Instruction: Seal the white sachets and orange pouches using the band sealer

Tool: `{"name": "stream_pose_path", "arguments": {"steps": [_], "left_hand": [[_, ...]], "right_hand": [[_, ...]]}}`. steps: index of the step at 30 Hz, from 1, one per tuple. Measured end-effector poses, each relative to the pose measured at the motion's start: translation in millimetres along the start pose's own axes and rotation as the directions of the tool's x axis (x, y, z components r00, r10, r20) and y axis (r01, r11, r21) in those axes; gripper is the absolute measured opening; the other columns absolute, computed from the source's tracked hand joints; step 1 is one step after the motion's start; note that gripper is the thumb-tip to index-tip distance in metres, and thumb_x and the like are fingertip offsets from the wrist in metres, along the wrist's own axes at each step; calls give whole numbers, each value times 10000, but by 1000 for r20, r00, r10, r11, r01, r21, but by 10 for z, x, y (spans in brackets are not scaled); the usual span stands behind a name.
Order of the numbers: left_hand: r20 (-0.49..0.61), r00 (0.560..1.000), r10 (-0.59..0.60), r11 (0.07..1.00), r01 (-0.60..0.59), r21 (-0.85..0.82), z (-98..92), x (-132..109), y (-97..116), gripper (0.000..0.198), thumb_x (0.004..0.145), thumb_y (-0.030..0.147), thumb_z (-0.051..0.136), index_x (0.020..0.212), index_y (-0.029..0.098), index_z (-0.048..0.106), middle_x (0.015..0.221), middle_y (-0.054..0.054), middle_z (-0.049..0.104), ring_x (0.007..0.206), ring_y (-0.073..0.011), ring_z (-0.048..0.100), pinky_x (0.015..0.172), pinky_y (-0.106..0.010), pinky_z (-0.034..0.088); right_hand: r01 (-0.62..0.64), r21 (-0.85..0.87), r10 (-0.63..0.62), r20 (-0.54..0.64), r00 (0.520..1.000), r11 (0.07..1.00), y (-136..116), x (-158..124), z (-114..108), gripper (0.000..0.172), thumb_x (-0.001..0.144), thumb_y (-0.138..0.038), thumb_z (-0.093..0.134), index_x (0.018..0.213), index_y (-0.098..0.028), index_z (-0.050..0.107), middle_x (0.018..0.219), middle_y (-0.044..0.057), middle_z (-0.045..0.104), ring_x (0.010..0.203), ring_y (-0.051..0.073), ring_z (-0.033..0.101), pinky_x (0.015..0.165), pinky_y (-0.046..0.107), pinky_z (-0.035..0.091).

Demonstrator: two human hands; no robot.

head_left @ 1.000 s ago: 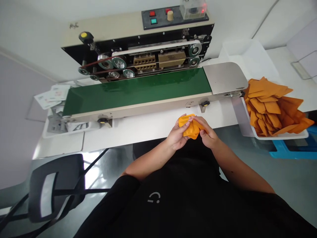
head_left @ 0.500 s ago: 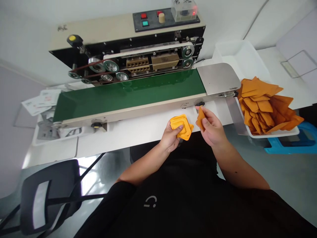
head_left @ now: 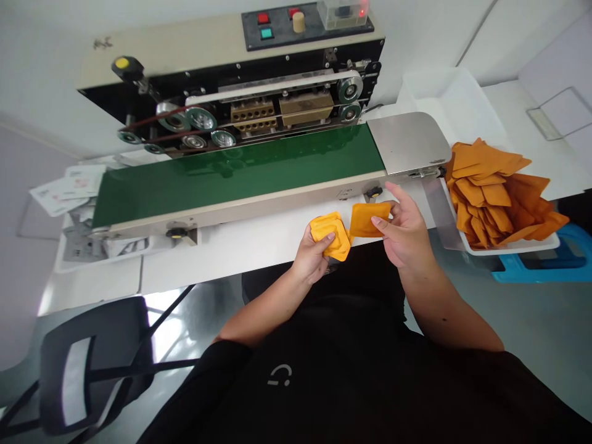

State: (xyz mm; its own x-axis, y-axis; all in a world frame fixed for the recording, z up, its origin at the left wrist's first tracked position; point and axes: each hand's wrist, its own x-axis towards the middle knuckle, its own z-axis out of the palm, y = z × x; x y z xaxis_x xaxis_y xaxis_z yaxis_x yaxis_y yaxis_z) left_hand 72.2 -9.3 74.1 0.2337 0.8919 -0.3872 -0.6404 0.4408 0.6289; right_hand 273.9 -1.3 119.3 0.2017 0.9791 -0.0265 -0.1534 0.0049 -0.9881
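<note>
My left hand (head_left: pixel 311 259) is closed around a small stack of yellow-orange square pieces (head_left: pixel 333 234), thumb pressed on top. Between thumb and fingers, my right hand (head_left: pixel 407 234) pinches one flat orange square (head_left: pixel 365 221), its broad face turned up. The square's left edge lies close to the stack; I cannot tell whether they touch. Both hands are over the table's front edge, just before the green conveyor belt (head_left: pixel 259 166) of a sealing machine. What the squares are made of is unclear.
Right of the belt, a white bin (head_left: pixel 513 250) is heaped with orange pieces (head_left: pixel 485 185), with a blue stool (head_left: pixel 546 271) below. Another white bin (head_left: pixel 476 92) stands behind. At the left, a tray (head_left: pixel 69 262) holds white and grey packets. A black chair (head_left: pixel 97 364) is at lower left.
My right hand has turned the orange square from edge-on to flat and has shifted slightly right. The stack in my left hand has moved a little left as the view shifted.
</note>
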Motion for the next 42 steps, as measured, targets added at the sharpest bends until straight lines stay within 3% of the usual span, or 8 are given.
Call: {"name": "stream_pose_path", "arguments": {"steps": [3, 8, 12, 17, 21, 25, 36, 42], "left_hand": [[1, 1000, 6, 1000, -6, -7, -60, 2, -18, 601, 775, 280, 961, 1254, 252, 600, 1311, -67, 730, 1164, -257, 732, 1044, -443, 592], [-22, 1000, 14, 999, -15, -30, -166, 3, -30, 674, 785, 271, 956, 1340, 274, 573, 1250, -51, 736, 1103, -233, 736, 981, -402, 595], [-28, 999, 26, 999, -27, -35, -232, 13, -30, 666, 783, 275, 962, 1325, 268, 575, 1219, -40, 732, 1078, -217, 737, 976, -390, 590], [-20, 1000, 17, 1000, -18, -16, -256, 19, 0, 617, 783, 292, 968, 1260, 235, 581, 1235, -63, 735, 1091, -252, 760, 973, -420, 604], [-43, 999, 15, 1000, -15, 0, -263, 27, 30, 618, 794, 284, 959, 1278, 240, 577, 1249, -68, 732, 1115, -253, 752, 947, -393, 607], [-66, 998, 7, 1000, -7, -7, -266, 45, 38, 626, 784, 276, 965, 1275, 239, 579, 1263, -72, 729, 1127, -256, 746, 984, -416, 597], [-76, 997, -9, 1000, 8, -14, -304, 112, 87, 634, 780, 281, 968, 1281, 252, 581, 1278, -66, 722, 1126, -272, 758, 978, -429, 595], [-84, 996, -3, 1000, 2, -12, -326, 148, 98, 632, 785, 288, 966, 1291, 251, 590, 1283, -68, 725, 1148, -262, 746, 1023, -437, 581]], "right_hand": [[-4, -34, 5, 23, 1000, 999, -31, -9, -42, 507, 827, -432, 898, 1290, -337, 715, 1184, 57, 704, 1133, 261, 693, 996, 463, 614], [35, -71, -38, -36, 999, 997, -68, 16, -100, 240, 860, -417, 879, 967, -268, 724, 942, 30, 706, 870, 213, 688, 847, 419, 617], [45, 1, -44, -55, 997, 999, -162, 124, -98, 317, 805, -360, 919, 1006, -287, 685, 941, 2, 720, 833, 184, 692, 785, 357, 621], [18, 102, -11, -76, 997, 995, -417, 375, -82, 877, 663, -209, 956, 1441, -345, 576, 1028, -12, 727, 868, 183, 720, 694, 329, 646], [-23, 54, 24, -25, 999, 998, -607, 765, -146, 481, 738, -251, 893, 1186, -276, 717, 1086, 22, 752, 839, 184, 727, 653, 336, 651], [-77, 35, 79, -75, 994, 996, -685, 1316, -195, 160, 836, -186, 799, 936, -215, 678, 908, 32, 727, 700, 125, 664, 569, 240, 566], [-205, 26, 207, -139, 968, 978, -669, 2131, 58, 208, 859, 13, 646, 955, -168, 617, 913, 40, 690, 722, 105, 696, 581, 188, 594], [-183, 45, 185, -47, 982, 982, -441, 2417, 61, 273, 822, -45, 773, 1008, -191, 636, 946, 28, 682, 771, 133, 723, 563, 208, 638]]}}
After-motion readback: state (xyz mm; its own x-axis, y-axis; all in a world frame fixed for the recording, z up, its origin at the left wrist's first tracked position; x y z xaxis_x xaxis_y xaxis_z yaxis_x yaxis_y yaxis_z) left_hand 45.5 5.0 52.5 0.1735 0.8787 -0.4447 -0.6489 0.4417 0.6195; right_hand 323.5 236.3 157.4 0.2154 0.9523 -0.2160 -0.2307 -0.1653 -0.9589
